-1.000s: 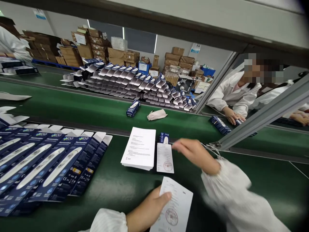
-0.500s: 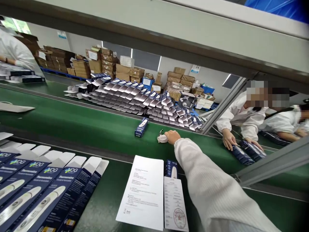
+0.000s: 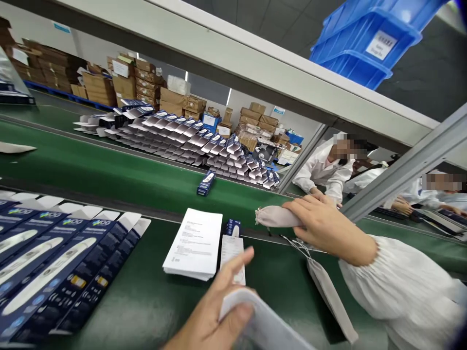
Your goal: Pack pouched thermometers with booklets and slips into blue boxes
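Observation:
My right hand [image 3: 324,226] is closed around a grey drawstring pouch [image 3: 277,217], held above the edge of the green belt with its tied end pointing left. At the bottom, my left hand [image 3: 215,311] pinches a white paper sheet [image 3: 270,323] under the thumb; the sheet is curved and partly out of frame. A second grey pouch [image 3: 330,296], its cords loose, lies on the green table to the right. Beyond my left hand sit a stack of printed leaflets [image 3: 193,243] and a printed slip [image 3: 230,249], with a small blue box [image 3: 233,227] behind the slip.
Blue thermometer boxes [image 3: 62,262] with raised flaps stand in a row at left. One blue box [image 3: 206,183] lies on the green belt [image 3: 146,172]. Many open boxes [image 3: 182,138] are piled across it. A metal post [image 3: 397,170] slants at right, near co-workers [image 3: 324,165].
My right hand has come back from the belt toward me and right, lifting the pouch. My left hand with the paper has entered view, and the second pouch is now visible. The view has shifted.

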### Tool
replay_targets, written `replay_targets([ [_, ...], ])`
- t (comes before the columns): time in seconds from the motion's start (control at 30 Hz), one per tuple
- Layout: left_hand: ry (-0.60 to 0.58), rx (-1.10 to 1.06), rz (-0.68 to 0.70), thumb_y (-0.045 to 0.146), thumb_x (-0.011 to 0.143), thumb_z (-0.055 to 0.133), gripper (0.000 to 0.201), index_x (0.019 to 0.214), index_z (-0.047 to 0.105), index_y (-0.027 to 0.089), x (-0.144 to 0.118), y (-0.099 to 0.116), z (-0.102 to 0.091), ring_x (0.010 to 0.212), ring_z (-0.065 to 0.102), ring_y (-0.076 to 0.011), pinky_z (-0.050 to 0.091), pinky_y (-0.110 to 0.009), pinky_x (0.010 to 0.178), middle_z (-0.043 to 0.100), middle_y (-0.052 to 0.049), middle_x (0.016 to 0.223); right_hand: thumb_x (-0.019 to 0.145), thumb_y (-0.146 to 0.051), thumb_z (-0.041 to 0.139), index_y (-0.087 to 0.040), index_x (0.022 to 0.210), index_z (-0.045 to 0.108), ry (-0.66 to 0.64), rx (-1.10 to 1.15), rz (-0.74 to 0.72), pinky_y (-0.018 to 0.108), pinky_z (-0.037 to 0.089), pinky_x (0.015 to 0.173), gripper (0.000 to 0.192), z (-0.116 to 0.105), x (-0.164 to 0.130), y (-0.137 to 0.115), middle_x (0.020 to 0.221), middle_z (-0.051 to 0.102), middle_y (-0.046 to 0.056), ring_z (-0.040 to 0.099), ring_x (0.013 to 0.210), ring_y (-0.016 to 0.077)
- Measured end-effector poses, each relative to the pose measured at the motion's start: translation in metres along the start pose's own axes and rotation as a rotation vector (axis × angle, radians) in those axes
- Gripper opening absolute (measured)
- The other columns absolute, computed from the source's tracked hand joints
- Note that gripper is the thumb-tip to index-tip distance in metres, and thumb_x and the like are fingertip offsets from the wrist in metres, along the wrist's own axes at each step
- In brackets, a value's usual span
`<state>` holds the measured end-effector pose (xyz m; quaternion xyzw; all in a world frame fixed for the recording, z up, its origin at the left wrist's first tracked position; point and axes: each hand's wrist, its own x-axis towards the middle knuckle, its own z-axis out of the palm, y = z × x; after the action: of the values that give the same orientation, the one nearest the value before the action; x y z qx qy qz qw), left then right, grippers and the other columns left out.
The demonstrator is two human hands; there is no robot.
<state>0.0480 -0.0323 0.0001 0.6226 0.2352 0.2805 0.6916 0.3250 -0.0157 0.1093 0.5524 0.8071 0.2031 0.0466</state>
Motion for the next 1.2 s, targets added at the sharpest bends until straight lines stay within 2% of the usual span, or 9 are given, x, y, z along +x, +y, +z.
replay_targets([
  [0.13, 0.064, 0.277, 0.276, 0.038, 0.091, 0.046, 0.028, 0.094, 0.070, 0.025, 0.014, 0.036, 0.001, 0.142, 0.017, -0.0264, 0.020, -0.033, 0.113, 0.009, 0.008, 0.157, 0.076, -0.016, 0.050, -0.027, 0.115, 0.053, 0.009, 0.143, -0.074, 0.043, 0.037, 0.089, 0.041, -0.032, -0.018, -0.025, 0.100, 0.062, 0.006, 0.056, 0.093, 0.0262],
  [0.23, 0.002, 0.204, 0.219, 0.037, 0.090, 0.048, 0.027, 0.100, 0.069, 0.024, 0.019, 0.034, 0.002, 0.132, 0.037, -0.0265, 0.031, -0.035, 0.107, 0.036, -0.003, 0.148, 0.077, -0.019, 0.052, -0.029, 0.116, 0.053, -0.002, 0.318, -0.016, 0.038, 0.044, 0.078, 0.040, -0.039, -0.029, -0.034, 0.100, 0.063, 0.005, 0.058, 0.090, 0.0259],
  [0.33, 0.028, -0.124, 0.014, 0.039, 0.088, 0.052, 0.032, 0.111, 0.064, 0.019, 0.011, 0.021, 0.000, 0.103, 0.061, -0.0266, 0.046, -0.039, 0.092, 0.066, -0.010, 0.114, 0.078, -0.024, 0.058, -0.028, 0.116, 0.055, -0.020, 0.684, 0.146, 0.033, 0.049, 0.069, 0.038, -0.028, -0.038, -0.043, 0.098, 0.064, 0.003, 0.061, 0.084, 0.0241],
  [0.47, 0.032, -0.553, -0.142, 0.036, 0.085, 0.060, 0.035, 0.111, 0.062, 0.013, 0.000, 0.005, -0.003, 0.084, 0.068, -0.0250, 0.051, -0.037, 0.078, 0.071, -0.012, 0.094, 0.080, -0.035, 0.063, -0.025, 0.114, 0.058, 0.055, 1.443, 0.319, 0.033, 0.052, 0.072, 0.036, 0.011, -0.032, -0.091, 0.102, 0.066, 0.003, 0.062, 0.089, 0.0256],
  [0.63, 0.181, -0.511, -0.174, 0.035, 0.083, 0.062, 0.035, 0.110, 0.063, 0.013, -0.008, 0.001, -0.012, 0.075, 0.068, -0.0231, 0.052, -0.035, 0.072, 0.073, -0.011, 0.090, 0.083, -0.035, 0.063, -0.025, 0.120, 0.052, 0.212, 2.025, 0.471, 0.038, 0.052, 0.082, 0.040, 0.039, -0.007, -0.165, 0.116, 0.062, 0.005, 0.061, 0.100, 0.0261],
  [0.77, 0.517, -0.284, -0.091, 0.042, 0.083, 0.060, 0.043, 0.118, 0.060, 0.017, -0.026, 0.005, -0.026, 0.094, 0.066, -0.0268, 0.050, -0.037, 0.085, 0.072, -0.009, 0.101, 0.085, -0.039, 0.062, -0.024, 0.121, 0.051, 0.316, 1.824, 0.563, 0.039, 0.052, 0.085, 0.040, 0.024, -0.002, -0.190, 0.114, 0.062, 0.007, 0.060, 0.101, 0.0267],
  [0.87, 0.652, -0.374, 0.016, 0.043, 0.085, 0.059, 0.047, 0.125, 0.055, 0.019, -0.032, 0.001, -0.027, 0.112, 0.058, -0.0275, 0.045, -0.038, 0.097, 0.067, -0.008, 0.115, 0.087, -0.039, 0.058, -0.025, 0.130, 0.044, 0.283, 1.474, 0.486, 0.042, 0.047, 0.095, 0.048, 0.019, 0.006, -0.212, 0.125, 0.056, 0.008, 0.054, 0.112, 0.0282],
  [1.0, 0.542, -0.715, 0.165, 0.053, 0.091, 0.040, 0.051, 0.130, 0.050, 0.021, -0.029, -0.013, -0.019, 0.128, 0.045, -0.0236, 0.036, -0.034, 0.108, 0.056, -0.007, 0.132, 0.093, -0.038, 0.046, -0.019, 0.145, 0.021, 0.312, 1.037, 0.442, 0.050, 0.040, 0.102, 0.061, 0.033, 0.019, -0.252, 0.140, 0.039, 0.014, 0.040, 0.127, 0.0315],
  [1.2, 0.503, -0.584, 0.176, 0.030, 0.086, 0.061, 0.053, 0.135, 0.042, 0.024, -0.037, -0.021, -0.021, 0.128, 0.046, -0.0251, 0.034, -0.038, 0.109, 0.053, -0.006, 0.136, 0.098, -0.029, 0.035, -0.017, 0.145, 0.024, 0.377, 0.801, 0.245, 0.053, 0.041, 0.099, 0.050, 0.038, 0.012, -0.254, 0.133, 0.044, 0.016, 0.041, 0.124, 0.0300],
])
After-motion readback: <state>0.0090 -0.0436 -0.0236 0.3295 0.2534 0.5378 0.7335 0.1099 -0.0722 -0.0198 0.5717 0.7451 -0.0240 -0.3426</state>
